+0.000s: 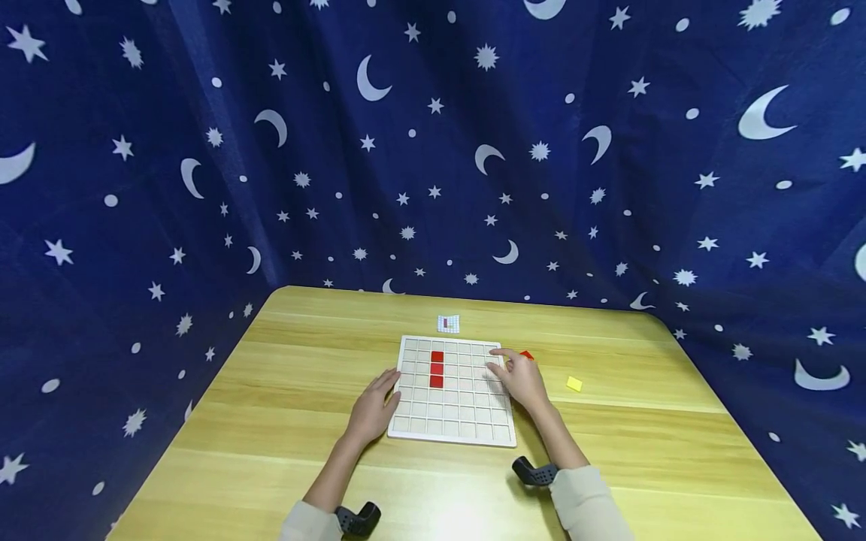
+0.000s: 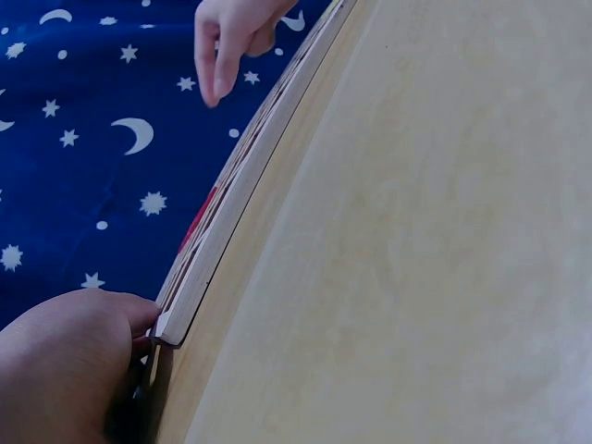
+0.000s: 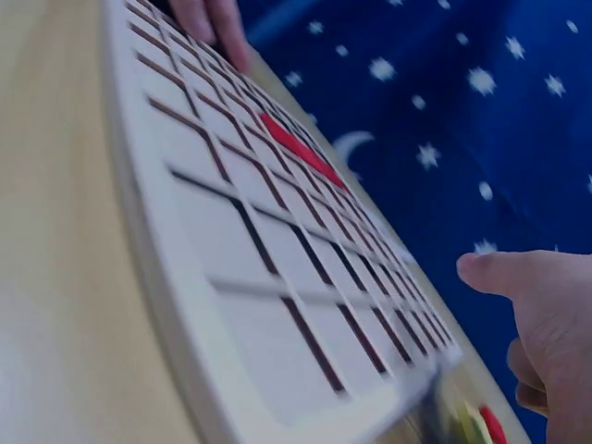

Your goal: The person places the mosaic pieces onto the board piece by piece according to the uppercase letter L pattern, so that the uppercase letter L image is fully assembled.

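1. White square board with a raised grid [image 1: 467,421] lies flat on the light wood-grain table [image 1: 271,421], between both hands.
2. Three flat red square tiles [image 1: 437,370] sit in its cells, stacked in one column, left of centre, upper half; clear of all fingers.
3. Left hand [image 1: 373,407]: fingers extended, thumb apart, tips touching the board's left edge. No tile visible in it.
4. Right hand [image 1: 524,379]: above the board's right edge; index and thumb extended with a gap, other fingers curled in. Nothing visible between them, reads as released.
5. Red piece [image 1: 527,355] just beyond the right hand, partly hidden; flat yellow square tile [image 1: 573,384] to its right.
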`<state>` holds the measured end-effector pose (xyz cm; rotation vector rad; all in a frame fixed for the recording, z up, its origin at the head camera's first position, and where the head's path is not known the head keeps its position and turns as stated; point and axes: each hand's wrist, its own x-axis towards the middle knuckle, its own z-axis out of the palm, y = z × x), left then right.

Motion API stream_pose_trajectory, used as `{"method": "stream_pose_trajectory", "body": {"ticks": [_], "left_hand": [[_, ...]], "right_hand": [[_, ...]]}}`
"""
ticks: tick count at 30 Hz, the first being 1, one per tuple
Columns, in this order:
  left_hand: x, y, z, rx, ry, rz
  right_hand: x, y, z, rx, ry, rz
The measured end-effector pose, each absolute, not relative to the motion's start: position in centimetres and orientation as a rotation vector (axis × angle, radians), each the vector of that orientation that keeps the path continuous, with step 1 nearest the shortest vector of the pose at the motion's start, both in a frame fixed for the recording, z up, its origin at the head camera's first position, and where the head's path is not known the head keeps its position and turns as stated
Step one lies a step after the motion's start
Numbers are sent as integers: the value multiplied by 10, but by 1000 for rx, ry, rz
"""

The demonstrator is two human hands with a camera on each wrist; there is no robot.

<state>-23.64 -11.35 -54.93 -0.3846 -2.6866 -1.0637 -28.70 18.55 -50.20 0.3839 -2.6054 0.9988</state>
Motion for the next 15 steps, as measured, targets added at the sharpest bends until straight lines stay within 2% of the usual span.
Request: {"method": "stream_pose_trajectory", "body": {"ticks": [15], "left_hand": [[-236,-113,-552,-380,-2691,-1048]], "right_hand": [[-305,240,-523,-34,-2618,1041]]}}
